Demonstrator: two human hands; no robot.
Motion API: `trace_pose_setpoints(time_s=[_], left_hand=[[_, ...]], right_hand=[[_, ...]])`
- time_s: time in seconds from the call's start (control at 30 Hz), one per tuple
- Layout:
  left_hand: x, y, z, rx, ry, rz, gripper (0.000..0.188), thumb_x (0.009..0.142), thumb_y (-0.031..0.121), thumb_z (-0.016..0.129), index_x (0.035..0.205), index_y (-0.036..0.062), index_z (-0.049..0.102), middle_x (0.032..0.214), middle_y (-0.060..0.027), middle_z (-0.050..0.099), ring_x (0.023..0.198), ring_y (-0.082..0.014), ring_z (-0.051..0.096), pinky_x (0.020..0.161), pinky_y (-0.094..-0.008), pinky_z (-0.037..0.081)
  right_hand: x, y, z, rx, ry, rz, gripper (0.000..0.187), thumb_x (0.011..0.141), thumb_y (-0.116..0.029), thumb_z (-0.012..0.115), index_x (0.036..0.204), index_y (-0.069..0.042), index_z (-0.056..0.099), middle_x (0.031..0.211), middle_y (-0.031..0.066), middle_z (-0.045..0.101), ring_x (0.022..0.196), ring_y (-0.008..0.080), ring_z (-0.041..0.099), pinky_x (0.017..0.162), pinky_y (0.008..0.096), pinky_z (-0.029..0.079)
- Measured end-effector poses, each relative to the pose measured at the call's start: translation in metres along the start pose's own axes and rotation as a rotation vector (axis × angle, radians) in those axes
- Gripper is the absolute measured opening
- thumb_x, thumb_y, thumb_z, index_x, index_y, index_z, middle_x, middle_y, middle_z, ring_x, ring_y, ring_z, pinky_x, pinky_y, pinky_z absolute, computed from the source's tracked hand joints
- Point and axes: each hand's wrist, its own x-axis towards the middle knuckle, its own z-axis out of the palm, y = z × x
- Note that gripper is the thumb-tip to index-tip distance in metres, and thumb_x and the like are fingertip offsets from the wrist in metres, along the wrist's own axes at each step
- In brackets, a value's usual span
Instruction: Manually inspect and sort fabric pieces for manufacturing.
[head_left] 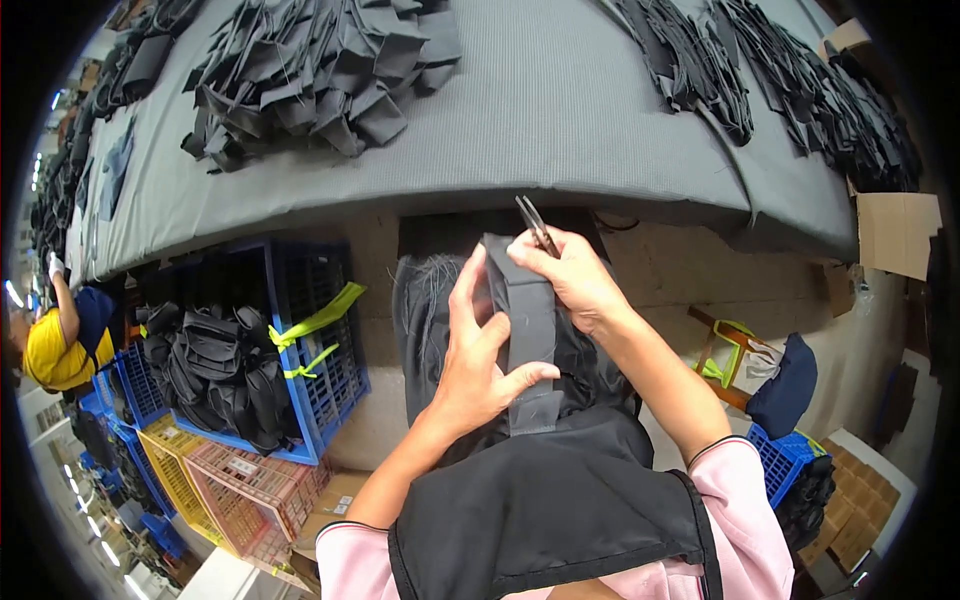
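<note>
The left hand (480, 365) holds a grey strip (530, 310), its thumb lying across the front; some of its fingertips are lost behind the cloth. The right hand (580, 275) is closed around dark snips (540, 232), whose blades point away from the body, and its thumb presses at the strip's far end. Its curled fingers cover the handles, so their shape cannot be told. The strip runs between the hands and back toward the body.

Beneath the hands lies dark cloth, its folds hard to separate; loose threads (430, 275) hang just left of the left hand. Nearer the body, a black apron (560, 500) hides the lap.

Beyond the hands stands a grey-covered desk (590, 140). Ahead and left on it is a heap of grey pieces (325, 75), cut off at the top; ahead and right are dark bundles (690, 65), also cropped.

Left of the hands, a blue crate (345, 370) holds black bags (215, 350), too tangled to count. Farther left, a person in yellow (62, 345) is small and partly hidden.
</note>
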Motion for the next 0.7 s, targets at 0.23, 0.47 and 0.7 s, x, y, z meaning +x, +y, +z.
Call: trace_pose_setpoints(time_s=[0.23,0.47,0.7], left_hand=[[0.007,-0.007,-0.009,0.269,-0.020,0.137,0.038,0.067,0.032,0.076,0.076,0.0003,0.058,0.125,-0.0083,0.055,0.127,-0.0308,0.040,0.105,-0.0563,0.017],[0.015,-0.023,-0.017,-0.019,0.009,0.031,0.047,0.083,0.044,0.062,0.100,0.0003,0.062,0.131,-0.0076,0.049,0.135,-0.0338,0.024,0.108,-0.0462,0.019],[0.018,-0.022,-0.018,-0.094,-0.001,-0.020,0.046,0.086,0.042,0.060,0.105,0.0001,0.062,0.133,-0.0079,0.047,0.134,-0.0364,0.023,0.109,-0.0463,0.017]], right_hand=[[-0.015,-0.003,-0.003,-0.022,0.012,0.046,0.018,0.091,-0.017,0.055,0.101,-0.003,0.061,0.081,0.0013,0.057,0.065,0.0046,0.052,0.056,0.0197,0.044],[-0.060,-0.022,0.001,-0.760,0.238,-0.555,0.023,0.079,-0.007,0.066,0.101,-0.003,0.061,0.079,0.0044,0.058,0.065,0.0128,0.057,0.057,0.0249,0.046],[-0.068,-0.029,-0.012,-0.961,0.171,-0.627,0.027,0.071,-0.006,0.070,0.096,-0.003,0.062,0.078,0.0080,0.062,0.062,0.0185,0.060,0.055,0.0262,0.047]])
